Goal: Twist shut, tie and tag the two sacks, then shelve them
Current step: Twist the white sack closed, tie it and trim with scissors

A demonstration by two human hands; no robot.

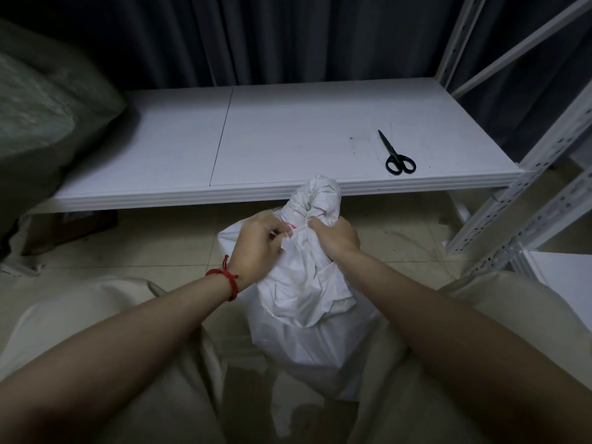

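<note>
A white woven sack (pixel 307 302) stands upright on the tiled floor between my knees, its mouth twisted into a bunched top (pixel 315 197). My right hand (pixel 336 237) grips the twisted neck just under the bunch. My left hand (pixel 259 241), with a red cord on the wrist, pinches a small white tag or strip (pixel 286 241) against the neck, near some red print. A second, greenish sack (pixel 41 116) lies on the left end of the low white shelf (pixel 288 149).
Black-handled scissors (pixel 395 153) lie on the shelf's right part. White perforated rack posts (pixel 525 193) rise at the right. A dark curtain hangs behind the shelf. A brown box (pixel 69 230) sits under the shelf at left.
</note>
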